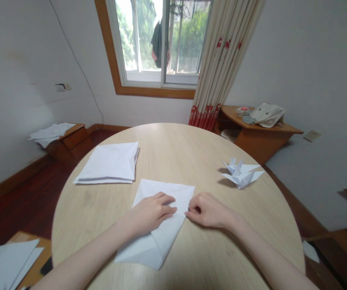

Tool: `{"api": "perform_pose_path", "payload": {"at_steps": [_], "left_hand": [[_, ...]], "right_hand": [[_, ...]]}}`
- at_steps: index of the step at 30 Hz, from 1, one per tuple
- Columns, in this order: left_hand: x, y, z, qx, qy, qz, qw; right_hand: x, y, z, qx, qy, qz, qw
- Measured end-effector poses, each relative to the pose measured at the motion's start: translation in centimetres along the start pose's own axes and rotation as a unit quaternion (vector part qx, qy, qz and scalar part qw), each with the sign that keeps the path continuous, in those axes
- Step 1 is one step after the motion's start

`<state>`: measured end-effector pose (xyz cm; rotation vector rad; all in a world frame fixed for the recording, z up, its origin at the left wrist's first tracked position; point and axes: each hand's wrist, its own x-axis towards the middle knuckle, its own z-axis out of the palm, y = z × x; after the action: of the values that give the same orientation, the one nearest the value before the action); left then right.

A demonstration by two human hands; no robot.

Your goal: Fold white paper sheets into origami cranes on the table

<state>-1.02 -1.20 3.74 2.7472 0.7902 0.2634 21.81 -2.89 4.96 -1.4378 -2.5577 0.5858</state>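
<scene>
Fingers flat, the left hand (147, 213) presses on a folded white paper (152, 241) on the round wood table (91, 217). The right hand (208, 209) curls its fingers, just touching the paper. A paper bird (241, 174) sits to the paper's right.

From where I'm standing, I can't make out a single word or number anywhere, not on the folded paper (164, 241) or the wall plate (312, 136).
</scene>
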Motion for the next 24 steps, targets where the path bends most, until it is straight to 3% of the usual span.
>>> {"api": "perform_pose_path", "payload": {"at_steps": [24], "left_hand": [[-0.16, 0.21, -0.19, -0.033, -0.002, -0.001, 0.999]], "right_hand": [[0.25, -0.20, 0.79, -0.005, 0.010, -0.038, 0.999]]}}
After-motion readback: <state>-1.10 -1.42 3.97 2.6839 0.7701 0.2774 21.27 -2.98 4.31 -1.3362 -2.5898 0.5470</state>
